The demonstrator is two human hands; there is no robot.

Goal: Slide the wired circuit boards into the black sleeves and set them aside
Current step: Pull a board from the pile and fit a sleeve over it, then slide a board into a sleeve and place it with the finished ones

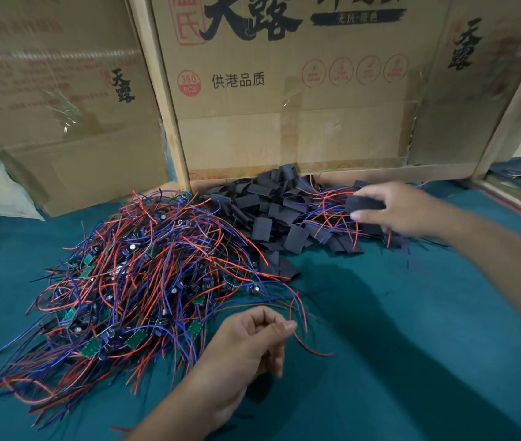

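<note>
Printed cardboard boxes (284,90) stand along the back of the teal counter (412,329). At centre-left a large tangle of wired circuit boards (144,281) with red, blue and black leads covers the counter. Behind and to its right lies a smaller heap of black sleeves (272,211), against the boxes. The right hand (402,211) reaches over that heap, its grip pinching one sleeve (364,203). The left hand (253,342), nearer, curls narrowly, pinching thin wires (297,300) at the tangle's edge.

Small assembly workshop, teal-covered bench (412,313), stacked printed cartons (284,90), heaped wired circuit boards (132,281)
</note>
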